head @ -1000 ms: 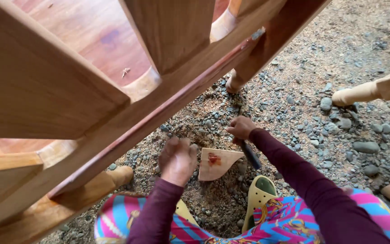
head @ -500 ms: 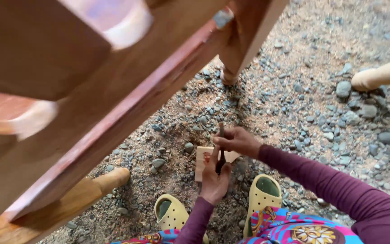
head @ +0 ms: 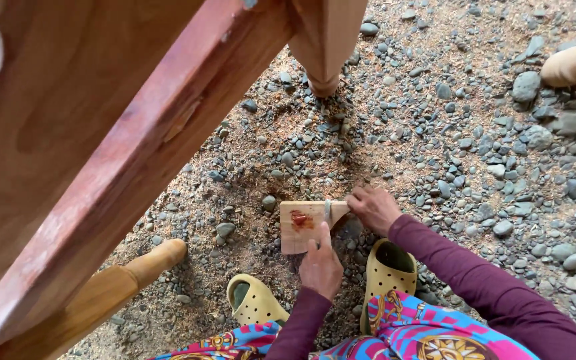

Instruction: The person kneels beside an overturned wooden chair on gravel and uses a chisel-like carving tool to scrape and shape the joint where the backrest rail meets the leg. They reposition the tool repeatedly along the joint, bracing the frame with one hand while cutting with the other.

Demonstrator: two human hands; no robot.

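A small flat piece of wood lies on the ground, on gravel mixed with sawdust. It is pale, and it has a red blob on top, near its left side.

The left hand rests on the near edge of the wood piece. 1 finger points forward and presses flat on the wood. The other fingers are curled in, and this hand holds nothing.

The right hand is at the right end of the wood piece and touches it. Its fingers are curled tight around a thin grey tool that lies across the wood. I cannot tell what kind of tool it is, since most of it is hidden in the hand.

Both arms wear dark purple sleeves. Just below the hands are 2 yellow clogs with holes in them, and bright trousers with pink and blue shapes.

A big wooden frame fills the left side, close to the camera. 1 of its legs stands on the gravel behind the wood piece. A round wooden leg lies at the lower left, near the left clog
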